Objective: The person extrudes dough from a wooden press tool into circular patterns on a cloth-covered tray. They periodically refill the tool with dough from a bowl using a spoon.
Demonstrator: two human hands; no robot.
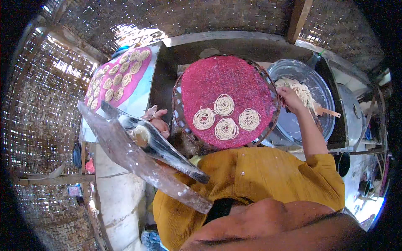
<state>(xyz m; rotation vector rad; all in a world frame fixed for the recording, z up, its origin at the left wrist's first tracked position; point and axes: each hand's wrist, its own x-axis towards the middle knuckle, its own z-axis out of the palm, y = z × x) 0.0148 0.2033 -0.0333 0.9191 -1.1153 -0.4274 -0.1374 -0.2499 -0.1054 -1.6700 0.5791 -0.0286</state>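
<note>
A round tray (178, 111) with an open-work rim is covered by a pink cloth (222, 77). Several coiled noodle nests (224, 104) lie on its near half. My right hand (289, 99) has its fingers curled at the tray's right rim. To the tray's left, my left hand (158, 122) shows partly behind a hinged wooden press (134, 148), its fingers mostly hidden. Pale dough (140, 134) fills the round hole in the lower arm of the press, whose two long arms stand apart.
At the right, a large grey basin (289, 127) holds a dough mass (299, 88) and a tool with a wooden handle (328, 112). On the far left, a pink sheet (136, 81) on a table carries several more nests. Woven walls (209, 21) enclose the space.
</note>
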